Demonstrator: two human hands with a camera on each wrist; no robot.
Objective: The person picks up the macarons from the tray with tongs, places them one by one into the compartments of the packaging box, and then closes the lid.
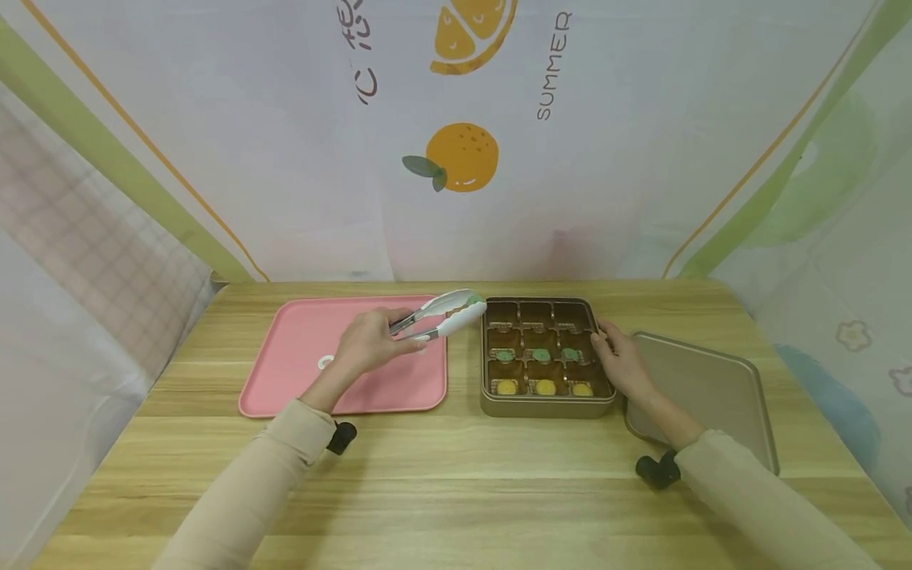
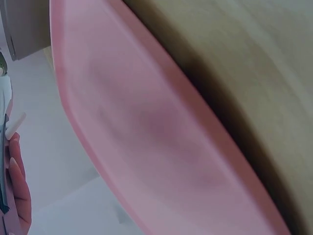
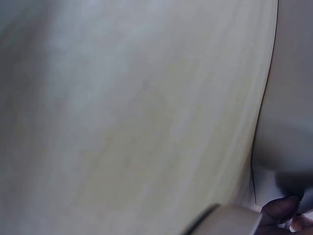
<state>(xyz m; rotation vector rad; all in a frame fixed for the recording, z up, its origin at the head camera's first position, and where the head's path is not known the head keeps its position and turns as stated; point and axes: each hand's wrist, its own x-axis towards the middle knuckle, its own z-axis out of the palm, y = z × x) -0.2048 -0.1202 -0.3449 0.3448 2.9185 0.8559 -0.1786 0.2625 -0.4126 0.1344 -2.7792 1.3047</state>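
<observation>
My left hand (image 1: 366,340) grips a pair of tongs (image 1: 425,336) with metal arms and white tips. Between the tips is a small green piece (image 1: 473,299), partly hidden, just off the box's back left corner. In the left wrist view, fingers (image 2: 18,183) curl round the tongs at the left edge. A bronze-coloured box (image 1: 549,408) has a brown divided insert. Yellow round pieces (image 1: 545,387) lie in its front row and green pieces (image 1: 541,355) in its middle row. My right hand (image 1: 623,364) holds the box's right rim, thumb on the inner side.
A pink tray (image 1: 392,388) lies on the wooden table (image 1: 456,491), left of the box and under my left hand. The flat bronze lid (image 1: 701,388) lies to the right, partly beneath my right forearm. A printed curtain (image 1: 606,198) hangs behind the table.
</observation>
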